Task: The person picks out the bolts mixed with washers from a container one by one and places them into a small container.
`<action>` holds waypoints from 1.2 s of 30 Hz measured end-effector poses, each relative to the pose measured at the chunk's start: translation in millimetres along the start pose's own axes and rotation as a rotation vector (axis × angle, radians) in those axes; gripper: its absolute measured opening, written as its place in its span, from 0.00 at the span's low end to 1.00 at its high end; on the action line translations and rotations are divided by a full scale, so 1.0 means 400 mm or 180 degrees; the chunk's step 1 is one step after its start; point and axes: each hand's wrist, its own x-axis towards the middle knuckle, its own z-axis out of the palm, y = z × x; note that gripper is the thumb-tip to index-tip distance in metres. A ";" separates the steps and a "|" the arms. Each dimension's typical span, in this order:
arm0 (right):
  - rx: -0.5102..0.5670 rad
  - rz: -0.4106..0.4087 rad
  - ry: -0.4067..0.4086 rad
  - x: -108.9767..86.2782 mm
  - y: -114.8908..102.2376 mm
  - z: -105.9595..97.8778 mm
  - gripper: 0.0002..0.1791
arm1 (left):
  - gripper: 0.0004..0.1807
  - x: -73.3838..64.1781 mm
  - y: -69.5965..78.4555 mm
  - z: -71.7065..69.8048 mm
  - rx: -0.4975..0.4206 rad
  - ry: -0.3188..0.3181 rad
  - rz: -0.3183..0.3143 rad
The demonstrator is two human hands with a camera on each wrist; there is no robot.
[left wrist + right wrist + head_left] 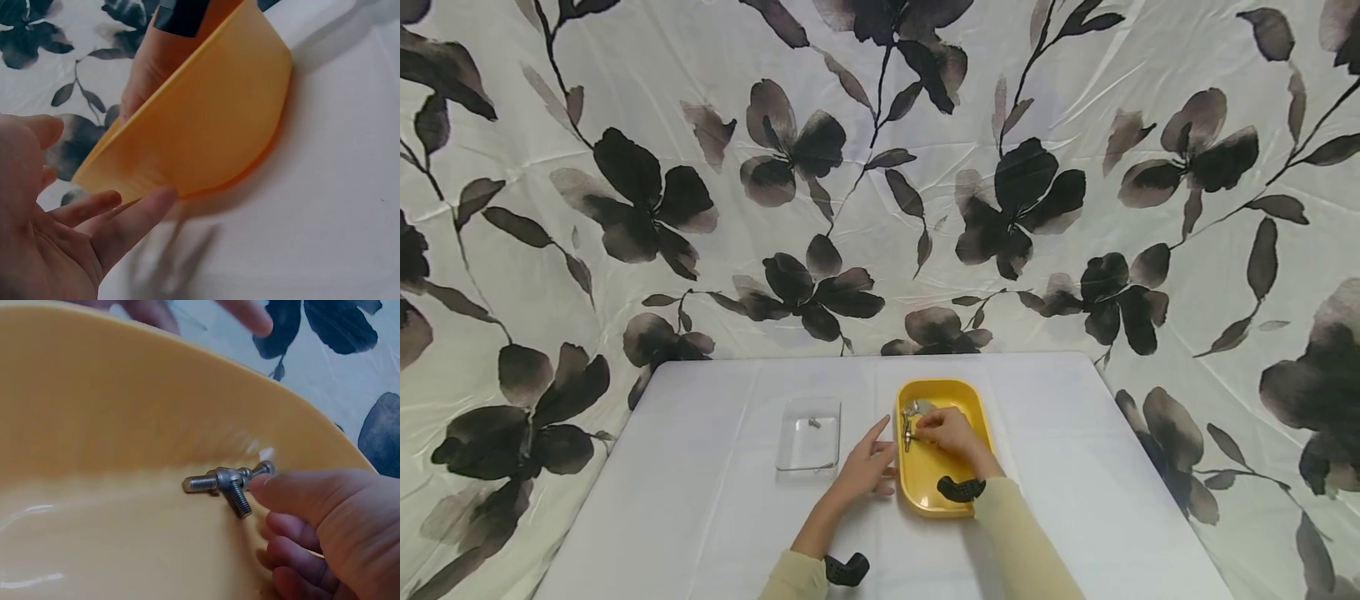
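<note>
My right hand (951, 432) reaches into the yellow tray (936, 500), thumb and fingers together at a small cluster of metal bolts by the left wall. Close up in the right wrist view, the thumb of this hand (350, 519) meets a bolt (239, 500) with a threaded shank; the index fingertip is hidden behind. Another bolt (201, 483) lies against it on the tray floor. My left hand (865, 468) is beside the tray's left wall, fingers spread. In the left wrist view its fingertips are at the outer wall of the tray (206, 125).
Left of my left hand stands a clear plastic box (805, 462) with a small metal piece (814, 422) in it. Both containers stand on a white-covered table (700, 517). Behind it hangs a floral cloth (910, 208).
</note>
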 end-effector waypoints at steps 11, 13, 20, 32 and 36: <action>-0.0108 -0.0049 0.0026 -0.008 -0.004 0.006 0.08 | 0.37 0.003 -0.015 0.018 -0.0012 -0.0009 0.0017; -0.0127 -0.0055 0.0036 -0.009 -0.006 0.005 0.08 | 0.36 0.007 -0.021 0.020 -0.0008 -0.0020 0.0046; -0.0312 -0.0045 -0.0004 -0.010 -0.007 0.012 0.08 | 0.34 0.009 -0.046 0.027 0.0007 -0.0024 0.0113; -0.0513 -0.0026 0.0058 -0.005 -0.011 0.029 0.04 | 0.38 -0.004 -0.046 0.040 -0.0260 -0.0036 0.0155; -0.0528 0.0019 0.0076 -0.004 -0.016 0.027 0.03 | 0.38 -0.002 -0.045 0.042 -0.0244 -0.0050 0.0164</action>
